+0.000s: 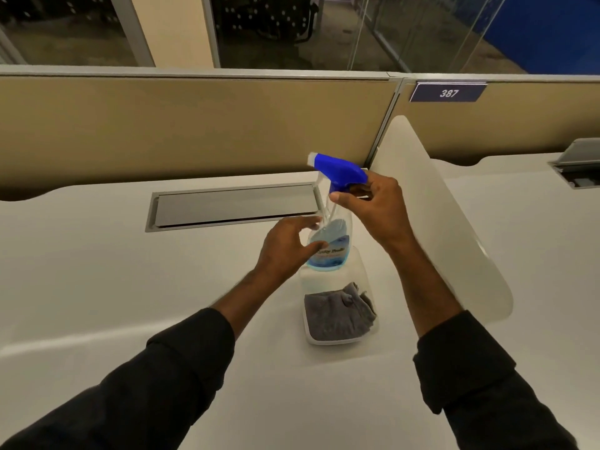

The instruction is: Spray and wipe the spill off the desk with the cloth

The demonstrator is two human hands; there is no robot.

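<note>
Sprayer (339, 172): bright blue, white nozzle
Bottle (331, 245): clear, blue-and-white label
Cloth (337, 315): plain grey
Tub (331, 342): clear
Desk (97, 271): plain white
Partition (194, 125): tan
Sign (448, 92): navy, white "387"
Sleeves (156, 384): black

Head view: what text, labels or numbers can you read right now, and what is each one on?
"387": white digits on the dark blue sign on the partition top, upper right.
Bottle label: a line of script print, too blurred to read.
Nothing else carries readable text.
</note>
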